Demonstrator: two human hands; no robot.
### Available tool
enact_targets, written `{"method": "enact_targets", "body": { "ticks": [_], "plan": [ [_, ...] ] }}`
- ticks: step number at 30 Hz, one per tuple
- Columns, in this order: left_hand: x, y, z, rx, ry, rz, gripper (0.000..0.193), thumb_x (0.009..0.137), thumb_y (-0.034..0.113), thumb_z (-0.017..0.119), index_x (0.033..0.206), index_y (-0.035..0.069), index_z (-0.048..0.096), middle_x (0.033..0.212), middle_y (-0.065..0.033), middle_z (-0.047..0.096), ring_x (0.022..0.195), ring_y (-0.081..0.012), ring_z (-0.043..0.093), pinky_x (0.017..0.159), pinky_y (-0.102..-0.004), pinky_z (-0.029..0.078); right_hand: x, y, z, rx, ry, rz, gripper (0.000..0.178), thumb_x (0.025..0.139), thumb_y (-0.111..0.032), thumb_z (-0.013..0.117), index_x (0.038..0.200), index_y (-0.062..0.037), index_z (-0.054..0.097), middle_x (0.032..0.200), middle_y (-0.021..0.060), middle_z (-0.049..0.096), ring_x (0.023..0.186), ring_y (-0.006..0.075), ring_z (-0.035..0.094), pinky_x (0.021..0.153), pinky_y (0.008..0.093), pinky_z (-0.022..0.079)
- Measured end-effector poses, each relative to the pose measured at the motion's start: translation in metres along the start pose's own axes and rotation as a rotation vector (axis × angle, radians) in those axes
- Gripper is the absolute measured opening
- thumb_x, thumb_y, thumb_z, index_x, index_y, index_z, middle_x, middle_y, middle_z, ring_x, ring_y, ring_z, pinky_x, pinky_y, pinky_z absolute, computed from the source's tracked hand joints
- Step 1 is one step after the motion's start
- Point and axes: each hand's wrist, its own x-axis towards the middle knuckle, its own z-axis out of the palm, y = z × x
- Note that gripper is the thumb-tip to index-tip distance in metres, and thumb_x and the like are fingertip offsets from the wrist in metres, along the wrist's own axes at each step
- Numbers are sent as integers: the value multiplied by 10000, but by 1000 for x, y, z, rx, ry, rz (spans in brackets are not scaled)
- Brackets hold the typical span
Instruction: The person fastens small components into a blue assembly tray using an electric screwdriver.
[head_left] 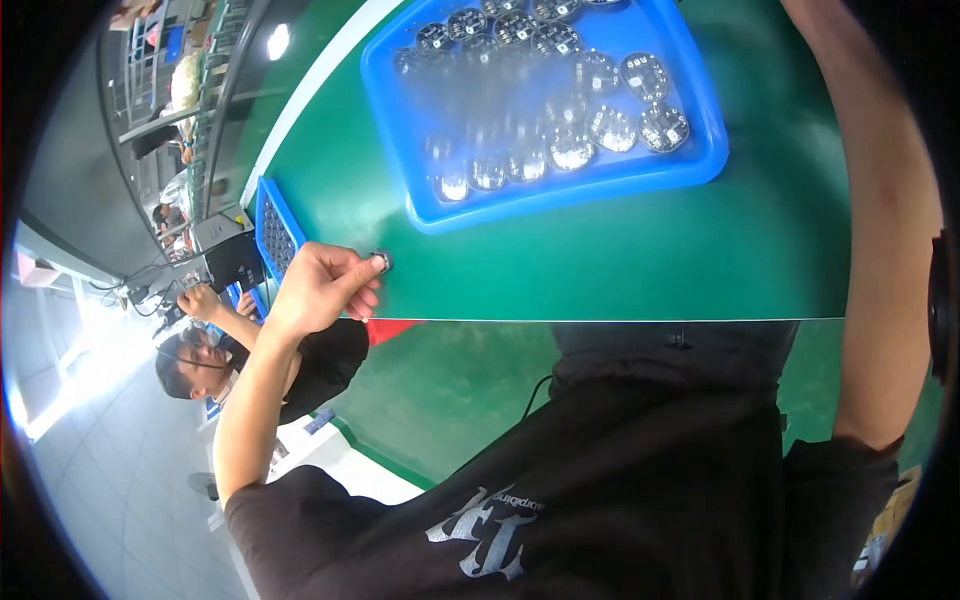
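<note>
My left hand point(325, 285) is closed in a pinch just above the green tabletop point(500, 275), close to its front edge. Between thumb and forefinger sits a small dark and silvery part point(381, 261), mostly covered by the fingertips. Farther off and to the right lies a blue tray point(570, 205) with several round circuit boards point(645, 77) in it. Haze and glare blur the tray's middle. My right forearm point(890, 190) stretches up along the right side, and its hand is beyond the upper edge of the picture.
A second blue tray point(268, 215) filled with small dark parts stands at the left. Beside it are a dark box point(235, 262) and cables. A co-worker in a black shirt point(325, 365) sits at the left, one hand raised. A red object point(390, 330) shows below the table edge.
</note>
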Motion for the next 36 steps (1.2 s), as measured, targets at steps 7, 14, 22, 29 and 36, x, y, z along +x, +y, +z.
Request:
{"method": "enact_targets", "body": {
  "ticks": [7, 14, 22, 29, 36],
  "plan": [
    [4, 2, -9, 76, -70, -50, 411, 979, 313, 726, 765, -36, 699, 620, -80, 678, 526, -134, 669, 499, -273, 559, -2, -3, 21, 23, 28, 3, 825, 950, -810, 291, 1230, -68, 520, 563, 26, 479, 387, 148, 459, 397, 291, 426],
    [15, -51, -6, -141, 29, 151, 285, 949, 239, 766, 853, -12, 669, 727, -55, 691, 628, -118, 679, 579, -257, 571, 29, -39, 163, 58, -12, -86, 801, 966, -790, 297, 1213, -64, 527, 548, 22, 477, 369, 143, 454, 381, 282, 425],
    [0, -69, 27, -126, 402, 740, 658, 766, 110, 857, 1367, 26, 603, 1051, -66, 596, 783, -101, 558, 735, -254, 482, -5, -130, 241, -3, -99, -246, 773, 983, -767, 303, 1194, -60, 534, 531, 19, 475, 350, 137, 449, 363, 272, 425],
    [11, -79, 33, 90, 532, 886, 359, 748, 4, 812, 1091, 9, 708, 1046, -70, 602, 799, -132, 593, 732, -270, 484, 22, -115, 232, 1606, -844, 378, 784, 957, -813, 296, 1264, -115, 479, 526, 34, 457, 352, 179, 443, 360, 310, 411],
    [-5, -33, 45, -98, 586, 821, 664, 696, 55, 858, 1316, 22, 624, 1044, -74, 642, 781, -121, 597, 751, -273, 495, 29, -116, 216, 280, -476, -220, 953, 882, -896, 313, 1369, -89, 457, 639, 55, 477, 473, 184, 456, 485, 354, 412]
  ]
}}
